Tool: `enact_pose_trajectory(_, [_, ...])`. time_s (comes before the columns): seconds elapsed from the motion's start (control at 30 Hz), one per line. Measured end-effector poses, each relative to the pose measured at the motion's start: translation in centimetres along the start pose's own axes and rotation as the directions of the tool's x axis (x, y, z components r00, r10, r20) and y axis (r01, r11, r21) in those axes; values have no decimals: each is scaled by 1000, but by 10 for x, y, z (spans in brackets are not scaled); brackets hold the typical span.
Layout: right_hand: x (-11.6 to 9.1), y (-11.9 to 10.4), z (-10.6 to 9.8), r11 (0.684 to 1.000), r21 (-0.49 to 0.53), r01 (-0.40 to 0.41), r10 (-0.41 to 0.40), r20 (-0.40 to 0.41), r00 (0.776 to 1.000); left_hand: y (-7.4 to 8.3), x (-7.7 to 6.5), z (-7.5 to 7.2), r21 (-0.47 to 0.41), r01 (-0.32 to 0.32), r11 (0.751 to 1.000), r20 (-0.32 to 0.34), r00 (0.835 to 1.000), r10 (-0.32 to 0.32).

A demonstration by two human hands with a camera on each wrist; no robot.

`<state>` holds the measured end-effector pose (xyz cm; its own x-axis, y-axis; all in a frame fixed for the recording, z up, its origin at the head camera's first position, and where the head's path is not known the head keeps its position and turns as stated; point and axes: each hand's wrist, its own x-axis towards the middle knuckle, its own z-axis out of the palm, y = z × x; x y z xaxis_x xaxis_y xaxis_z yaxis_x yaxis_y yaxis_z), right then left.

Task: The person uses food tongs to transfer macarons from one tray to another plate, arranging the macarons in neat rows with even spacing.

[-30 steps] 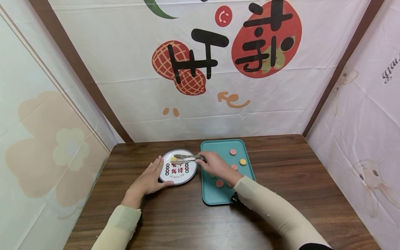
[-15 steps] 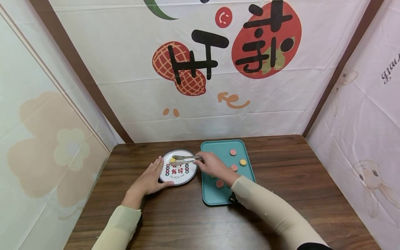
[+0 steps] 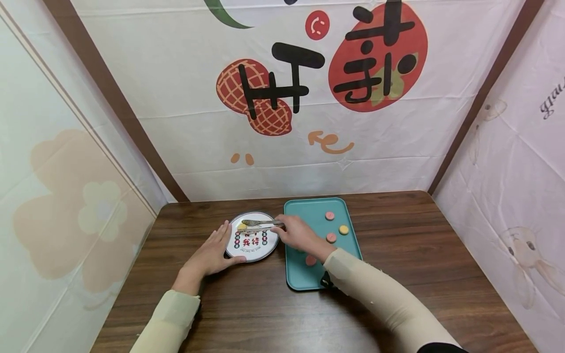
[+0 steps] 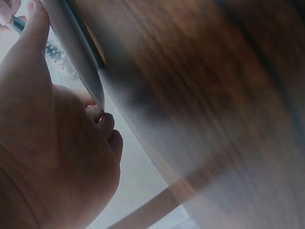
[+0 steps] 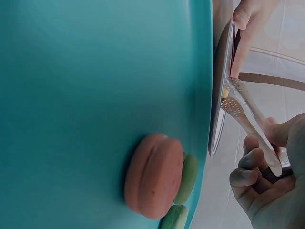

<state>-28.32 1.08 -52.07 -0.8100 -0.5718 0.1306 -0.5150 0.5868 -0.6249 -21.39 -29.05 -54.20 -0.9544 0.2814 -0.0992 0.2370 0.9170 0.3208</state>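
Note:
My right hand grips metal tongs that reach left over the white printed plate. At the tongs' perforated tips a small yellow macaron shows near the plate's far left part. In the right wrist view the tongs slant down to the plate, with a bit of yellow between their tips. My left hand rests against the plate's left rim, fingers straight along it and thumb at its front edge. In the left wrist view this hand lies along the plate's edge.
A teal tray lies right of the plate, under my right forearm. It carries pink macarons and a yellow macaron. Green macarons show beside a pink one in the right wrist view. White printed cloth walls enclose the wooden table.
My right hand and the tongs have shifted slightly left over the plate, and the yellow macaron at their tips has moved left too. My left hand has stayed at the rim.

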Motion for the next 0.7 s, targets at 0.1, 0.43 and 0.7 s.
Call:
enact_pose_trajectory(0.1, [0,0,0,1000,-4,2,-2,-3,1000,0,1,0,1,0,1000,2,1000,0])
enact_pose_trajectory(0.43, [-3,1,-1,1000,13,-3,3,-6,1000,1,1,0,3,8,1000,7,1000,-8])
enact_pose_trajectory(0.7, [-14,-1,-13,999,46,-29,29,0,1000,3,-1,-1,-2,6,1000,3,1000,-6])
